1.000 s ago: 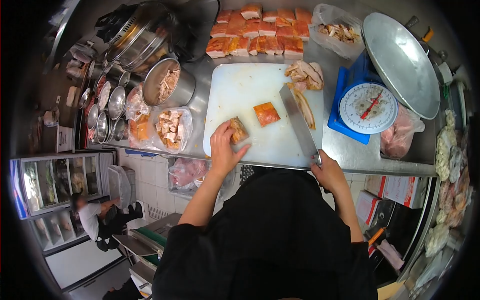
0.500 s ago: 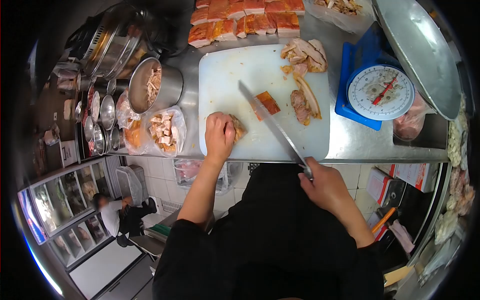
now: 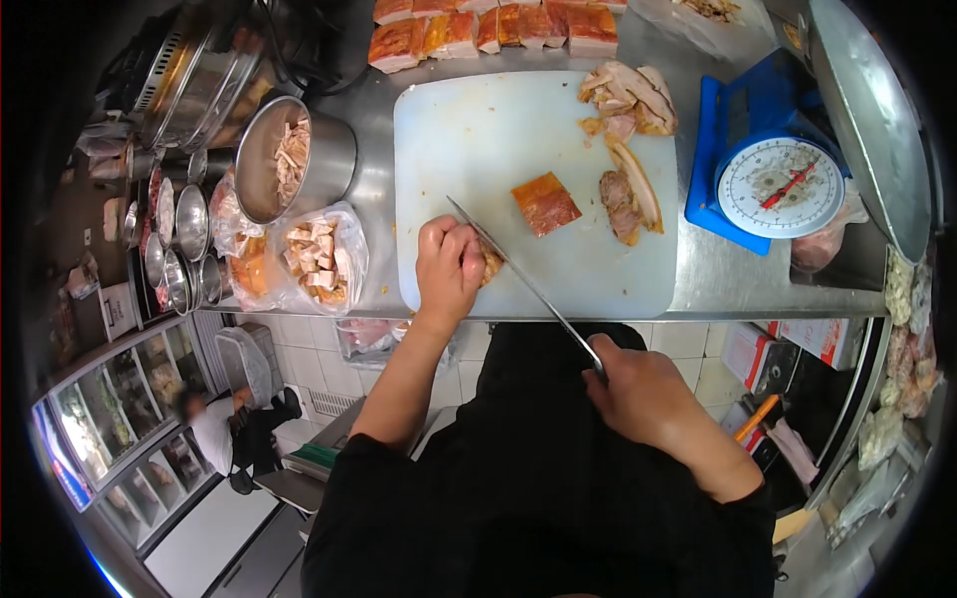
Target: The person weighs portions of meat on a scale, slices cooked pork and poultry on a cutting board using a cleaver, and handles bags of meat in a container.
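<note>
On the white cutting board (image 3: 469,130), my left hand (image 3: 447,267) is closed over a small piece of roasted meat (image 3: 490,263), most of it hidden under the fingers. My right hand (image 3: 638,391) grips a long knife (image 3: 543,299) by its handle. Its blade slants up and left, with its edge at or just over the meat beside my left fingers; contact is unclear. A square of brown-skinned roast pork (image 3: 545,203) lies in the middle of the board. To its right are a fatty strip of meat (image 3: 638,189) and a heap of meat slices (image 3: 630,98).
Rows of roast pork blocks (image 3: 498,32) line the back. At right stands a blue dial scale (image 3: 781,187) with a metal pan (image 3: 872,120). Left of the board are a steel pot (image 3: 334,164) and a bag of diced meat (image 3: 319,261). A seated person (image 3: 239,429) is at lower left.
The knife has swung left, away from the pork square, to the meat under my left hand. My left hand stays closed on the same spot of the board. The whole view has shifted slightly.
</note>
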`<state>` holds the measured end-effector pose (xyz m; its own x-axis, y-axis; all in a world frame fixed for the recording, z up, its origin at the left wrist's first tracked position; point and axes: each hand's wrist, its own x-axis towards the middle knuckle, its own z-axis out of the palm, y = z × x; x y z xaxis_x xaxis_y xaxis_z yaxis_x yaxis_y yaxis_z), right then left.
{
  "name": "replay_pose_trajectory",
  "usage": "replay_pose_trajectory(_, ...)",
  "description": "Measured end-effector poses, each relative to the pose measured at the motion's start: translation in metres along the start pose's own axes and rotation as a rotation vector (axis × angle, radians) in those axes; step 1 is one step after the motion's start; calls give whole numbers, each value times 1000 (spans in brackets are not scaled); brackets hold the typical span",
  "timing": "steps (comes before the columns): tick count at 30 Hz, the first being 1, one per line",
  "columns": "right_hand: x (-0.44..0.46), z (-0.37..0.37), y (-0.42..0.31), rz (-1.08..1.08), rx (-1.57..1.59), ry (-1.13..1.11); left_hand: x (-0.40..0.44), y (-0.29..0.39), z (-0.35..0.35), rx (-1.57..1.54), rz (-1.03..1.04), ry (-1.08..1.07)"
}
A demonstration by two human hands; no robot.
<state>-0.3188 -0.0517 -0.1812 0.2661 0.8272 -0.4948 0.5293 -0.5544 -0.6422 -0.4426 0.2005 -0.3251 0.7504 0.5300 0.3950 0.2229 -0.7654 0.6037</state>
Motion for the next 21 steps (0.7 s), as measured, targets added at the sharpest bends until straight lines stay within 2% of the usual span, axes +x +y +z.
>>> replay_pose_trajectory(13, 23, -20, -15, -28, 42, -65, 1, -8, 0, -41, 52, -16)
replay_pose_trajectory(21, 78, -6, -24, -35, 47, -38, 0, -11, 2, -44, 60, 1)
